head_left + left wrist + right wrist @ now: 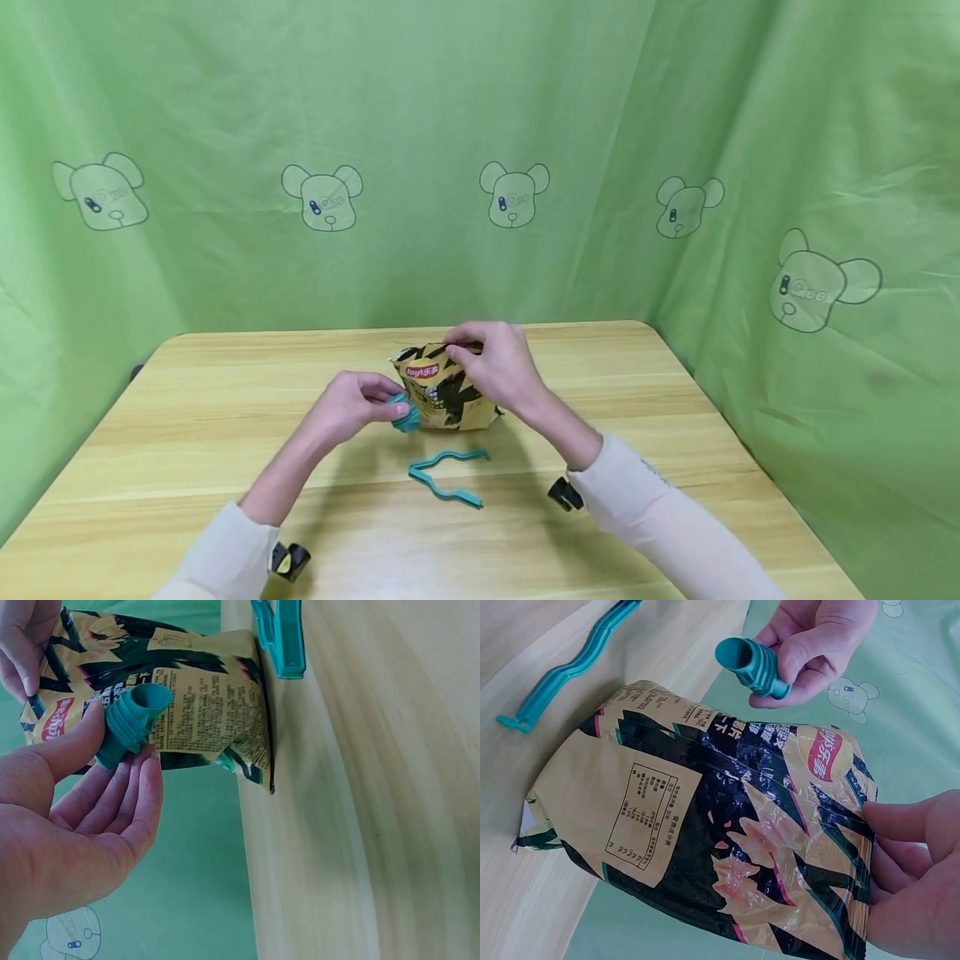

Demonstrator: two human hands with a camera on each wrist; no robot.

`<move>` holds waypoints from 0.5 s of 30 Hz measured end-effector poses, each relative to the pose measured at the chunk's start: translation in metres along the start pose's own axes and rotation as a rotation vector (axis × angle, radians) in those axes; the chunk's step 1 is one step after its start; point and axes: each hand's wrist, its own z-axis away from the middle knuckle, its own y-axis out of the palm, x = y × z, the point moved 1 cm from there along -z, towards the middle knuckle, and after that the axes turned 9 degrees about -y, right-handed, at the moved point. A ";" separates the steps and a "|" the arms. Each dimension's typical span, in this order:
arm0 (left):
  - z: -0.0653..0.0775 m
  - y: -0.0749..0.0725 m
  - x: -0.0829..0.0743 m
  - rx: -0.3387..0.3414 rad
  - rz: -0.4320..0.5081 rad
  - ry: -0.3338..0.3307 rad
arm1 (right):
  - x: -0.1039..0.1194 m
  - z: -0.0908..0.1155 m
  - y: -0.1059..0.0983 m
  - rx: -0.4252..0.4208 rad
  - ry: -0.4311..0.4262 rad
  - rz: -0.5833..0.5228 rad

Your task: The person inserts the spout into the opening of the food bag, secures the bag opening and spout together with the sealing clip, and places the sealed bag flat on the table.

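Note:
A snack bag (453, 404) in tan and black, with a red and yellow logo, stands near the middle of the table. My right hand (504, 367) pinches its top edge between thumb and fingers. Beside the bag's left side, my left hand (352, 408) holds a small teal ribbed spout piece (126, 724) between thumb and fingertips. Its round hollow end (735, 654) faces away from the palm. In front of the bag lies a teal bag clip (423, 475), spread into a V with wavy arms.
The wooden table (187, 450) runs back to a green curtain (420, 275) printed with bear heads. Small black objects (291, 562) show beside the sleeves.

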 end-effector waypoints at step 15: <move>0.015 -0.043 -0.026 0.000 0.001 0.044 | 0.000 -0.002 0.001 -0.005 -0.003 -0.006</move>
